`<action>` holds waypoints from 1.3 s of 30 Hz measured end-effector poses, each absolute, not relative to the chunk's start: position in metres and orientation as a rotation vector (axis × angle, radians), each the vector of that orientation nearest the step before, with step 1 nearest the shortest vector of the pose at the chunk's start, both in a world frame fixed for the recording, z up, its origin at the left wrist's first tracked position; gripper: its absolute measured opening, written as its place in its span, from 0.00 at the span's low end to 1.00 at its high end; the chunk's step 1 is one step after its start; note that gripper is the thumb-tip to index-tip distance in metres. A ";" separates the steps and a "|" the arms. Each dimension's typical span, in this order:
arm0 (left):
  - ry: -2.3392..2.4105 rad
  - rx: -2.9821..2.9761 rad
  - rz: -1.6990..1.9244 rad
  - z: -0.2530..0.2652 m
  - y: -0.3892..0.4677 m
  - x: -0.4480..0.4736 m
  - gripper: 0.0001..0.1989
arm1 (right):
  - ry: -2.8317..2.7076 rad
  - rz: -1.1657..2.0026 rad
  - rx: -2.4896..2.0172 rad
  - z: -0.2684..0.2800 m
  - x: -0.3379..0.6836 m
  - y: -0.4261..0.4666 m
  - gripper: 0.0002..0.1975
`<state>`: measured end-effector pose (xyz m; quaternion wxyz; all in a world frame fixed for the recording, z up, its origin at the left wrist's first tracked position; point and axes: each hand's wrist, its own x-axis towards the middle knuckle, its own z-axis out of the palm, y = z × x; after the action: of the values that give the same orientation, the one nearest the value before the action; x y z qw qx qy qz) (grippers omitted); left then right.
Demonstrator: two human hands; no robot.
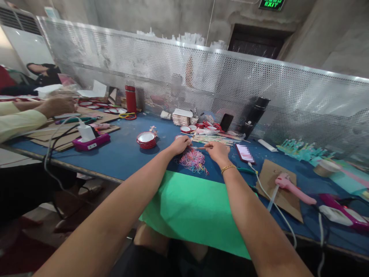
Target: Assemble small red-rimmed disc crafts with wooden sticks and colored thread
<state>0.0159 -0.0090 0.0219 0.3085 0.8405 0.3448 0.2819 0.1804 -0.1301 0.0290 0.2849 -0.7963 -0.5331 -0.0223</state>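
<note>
The person's forearms (pixel 249 207) lie nearest the camera, reaching over a green sheet (pixel 190 207) on this side of the hands. The left hand (pixel 181 146) is curled with its fingertips bunched; whether they grip anything is too small to tell. Just to its right, the right hand (pixel 216 152) has its fingers closed around a thin brownish stick (pixel 203 148), which points toward the left hand; a gold bracelet (pixel 228 168) circles that wrist. Directly below and between both hands sits a tangle of multicoloured strands (pixel 192 160) on the blue table (pixel 128 134). Left of the left hand stands a stack of red-rimmed discs (pixel 146 140). Beyond the right hand lie pale strips (pixel 213 139); near its right side is a phone (pixel 245 153) with a lit screen, and farther right, a pink glue gun (pixel 295 188) on cardboard (pixel 266 175).
</note>
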 end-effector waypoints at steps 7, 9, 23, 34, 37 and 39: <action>0.943 2.122 0.774 0.021 -0.009 0.018 0.10 | -1.401 0.007 -2.126 0.028 0.176 -0.128 0.07; 0.949 2.095 0.772 0.020 -0.008 0.018 0.10 | -1.417 0.010 -2.123 0.028 0.174 -0.127 0.07; 0.822 1.642 0.848 0.026 -0.017 0.015 0.05 | -1.450 -0.046 -2.122 0.025 0.162 -0.129 0.06; 0.648 1.574 0.771 0.022 -0.019 0.018 0.11 | -1.439 -0.044 -2.336 0.036 0.163 -0.135 0.18; 0.653 1.593 0.737 0.019 -0.015 0.020 0.11 | -1.428 -0.045 -2.382 0.034 0.161 -0.135 0.16; 0.650 1.597 0.727 0.017 -0.014 0.021 0.11 | -1.422 -0.071 -2.393 0.033 0.159 -0.134 0.15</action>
<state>0.0207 -0.0140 0.0175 0.5933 0.6871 0.2796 0.3125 0.1594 -0.1343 0.0330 0.1777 -0.8457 -0.5026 -0.0251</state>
